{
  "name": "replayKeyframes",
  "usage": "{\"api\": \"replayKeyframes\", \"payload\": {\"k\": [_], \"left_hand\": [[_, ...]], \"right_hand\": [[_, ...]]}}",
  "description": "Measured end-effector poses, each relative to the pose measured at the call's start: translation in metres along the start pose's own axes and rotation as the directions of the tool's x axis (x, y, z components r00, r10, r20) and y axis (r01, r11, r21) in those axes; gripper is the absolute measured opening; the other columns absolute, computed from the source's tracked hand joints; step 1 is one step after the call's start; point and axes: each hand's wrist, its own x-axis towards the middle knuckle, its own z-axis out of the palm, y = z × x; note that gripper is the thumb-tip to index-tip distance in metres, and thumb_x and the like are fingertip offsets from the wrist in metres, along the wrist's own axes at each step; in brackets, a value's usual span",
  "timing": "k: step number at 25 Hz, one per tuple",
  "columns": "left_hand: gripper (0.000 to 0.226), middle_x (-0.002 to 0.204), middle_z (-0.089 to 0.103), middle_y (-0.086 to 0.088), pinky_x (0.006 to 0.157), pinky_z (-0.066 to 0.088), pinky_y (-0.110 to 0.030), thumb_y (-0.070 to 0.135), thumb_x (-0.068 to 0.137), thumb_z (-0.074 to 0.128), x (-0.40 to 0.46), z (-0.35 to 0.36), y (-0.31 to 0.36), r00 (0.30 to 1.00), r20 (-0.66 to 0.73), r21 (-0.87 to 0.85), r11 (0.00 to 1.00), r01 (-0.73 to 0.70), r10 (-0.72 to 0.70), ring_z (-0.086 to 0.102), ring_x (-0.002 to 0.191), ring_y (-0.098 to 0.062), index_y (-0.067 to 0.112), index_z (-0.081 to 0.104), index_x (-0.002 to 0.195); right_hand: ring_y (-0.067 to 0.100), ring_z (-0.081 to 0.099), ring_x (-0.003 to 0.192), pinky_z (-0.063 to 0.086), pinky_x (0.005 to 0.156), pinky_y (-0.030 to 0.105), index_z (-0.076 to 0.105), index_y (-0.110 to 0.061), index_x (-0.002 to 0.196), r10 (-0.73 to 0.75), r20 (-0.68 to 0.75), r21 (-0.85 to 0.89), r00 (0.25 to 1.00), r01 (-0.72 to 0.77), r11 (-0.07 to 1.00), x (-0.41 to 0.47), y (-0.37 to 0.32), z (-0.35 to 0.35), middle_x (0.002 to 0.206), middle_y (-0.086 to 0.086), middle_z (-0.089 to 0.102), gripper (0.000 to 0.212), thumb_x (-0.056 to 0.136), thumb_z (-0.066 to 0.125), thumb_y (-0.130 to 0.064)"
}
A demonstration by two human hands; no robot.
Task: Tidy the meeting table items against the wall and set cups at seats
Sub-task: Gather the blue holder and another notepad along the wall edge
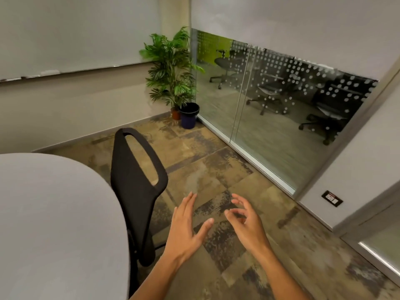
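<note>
The big gray desk (54, 213) fills the left side, and the part of it that shows has nothing on it: no cups and no meeting things can be seen anywhere, so they are likely on a part of the desk that is cut off at the left and bottom edges of the view. That is the first thing that could go wrong: the person is looking at the floor (216, 169) and the glass wall (270, 109), away from the desk, so they may have to turn round to find the things to tidy. A black chair (136, 180) stands right at the rounded edge of the desk, with its back close to the left hand (186, 226). If the person steps or reaches toward the desk, an arm or a leg could bump the chair and roll it away from its seat place. The chair's seat and wheels are hidden behind the desk edge and the chair back. In the far corner a green plant (171, 68) and a dark bin (189, 115) sit on the floor, well away from the hands. The left hand is open and flat, fingers spread, holding nothing. The right hand (244, 221) is open too, with its fingers curled a little, and it holds nothing. Both hang over the floor, just beside each other and not touching. The small things on the whiteboard (75, 33) ledge are too blurry to name.
</note>
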Motion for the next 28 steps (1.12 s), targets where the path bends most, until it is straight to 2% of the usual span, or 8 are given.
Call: {"api": "replayKeyframes", "payload": {"k": [5,9,11,14,18,22,26,28], "left_hand": [[0.079,0.163,0.013,0.026,0.12,0.017,-0.03,0.082,0.086,0.043,0.114,0.045,-0.002,0.991,-0.088,-0.058,0.994,0.091,-0.096,0.011,0.147,0.009,0.049,0.016,0.153],[0.079,0.163,0.018,0.024,0.12,0.019,-0.034,0.082,0.085,0.044,0.191,0.076,0.007,0.954,-0.222,-0.114,0.977,0.178,-0.199,0.015,0.149,0.004,0.05,0.019,0.152],[0.075,0.162,0.019,0.025,0.121,0.022,-0.037,0.082,0.084,0.046,0.224,0.09,0.015,0.93,-0.27,-0.148,0.965,0.218,-0.252,0.017,0.149,0.003,0.056,0.02,0.149],[0.073,0.162,0.02,0.025,0.119,0.021,-0.032,0.084,0.082,0.045,0.273,0.094,0.024,0.88,-0.339,-0.184,0.941,0.285,-0.333,0.018,0.148,0.003,0.06,0.02,0.146],[0.083,0.16,0.021,0.024,0.116,0.02,-0.028,0.086,0.081,0.042,0.333,0.086,0.007,0.82,-0.431,-0.194,0.926,0.322,-0.376,0.019,0.147,0.004,0.047,0.024,0.152],[0.088,0.162,0.022,0.021,0.116,0.02,-0.025,0.088,0.078,0.041,0.41,0.063,-0.041,0.778,-0.475,-0.229,0.911,0.343,-0.412,0.019,0.147,0.004,0.042,0.028,0.152],[0.094,0.165,0.017,0.017,0.122,0.02,-0.034,0.088,0.078,0.039,0.484,0.012,-0.102,0.762,-0.488,-0.218,0.905,0.366,-0.426,0.015,0.15,0.0,0.035,0.029,0.155],[0.093,0.165,0.011,0.02,0.122,0.019,-0.034,0.087,0.079,0.038,0.515,-0.023,-0.134,0.747,-0.496,-0.206,0.896,0.394,-0.442,0.009,0.15,0.002,0.035,0.026,0.156]], "right_hand": [[-0.003,0.062,0.103,0.051,0.082,0.017,0.053,-0.044,0.132,-0.026,0.097,-0.018,0.995,0.028,0.999,0.132,0.024,-0.042,0.129,-0.021,0.056,0.043,0.095,0.068,-0.031],[-0.008,0.061,0.102,0.051,0.078,0.011,0.053,-0.051,0.124,-0.079,0.194,-0.005,0.978,0.082,0.997,0.234,0.026,-0.079,0.125,-0.024,0.057,0.038,0.095,0.067,-0.031],[-0.009,0.06,0.102,0.052,0.077,0.012,0.054,-0.053,0.123,-0.118,0.248,-0.003,0.962,0.122,0.992,0.282,0.02,-0.096,0.124,-0.026,0.058,0.038,0.094,0.067,-0.033],[-0.009,0.06,0.101,0.051,0.076,0.012,0.055,-0.044,0.13,-0.13,0.347,-0.024,0.929,0.148,0.989,0.355,0.004,-0.102,0.125,-0.024,0.057,0.038,0.095,0.066,-0.032],[-0.011,0.061,0.101,0.052,0.079,0.015,0.055,-0.05,0.124,-0.153,0.448,-0.007,0.881,0.175,0.985,0.435,-0.008,-0.078,0.124,-0.026,0.056,0.034,0.096,0.065,-0.032],[-0.008,0.062,0.099,0.052,0.079,0.018,0.057,-0.051,0.121,-0.162,0.516,-0.013,0.841,0.197,0.98,0.526,-0.013,-0.023,0.122,-0.024,0.058,0.033,0.095,0.065,-0.033],[-0.001,0.065,0.098,0.053,0.081,0.022,0.061,-0.051,0.116,-0.187,0.539,0.006,0.822,0.218,0.976,0.62,-0.036,0.039,0.119,-0.021,0.062,0.031,0.094,0.068,-0.03],[-0.002,0.064,0.099,0.055,0.082,0.023,0.061,-0.055,0.114,-0.189,0.571,-0.005,0.799,0.234,0.972,0.666,-0.053,0.078,0.116,-0.025,0.062,0.03,0.094,0.067,-0.033]]}}
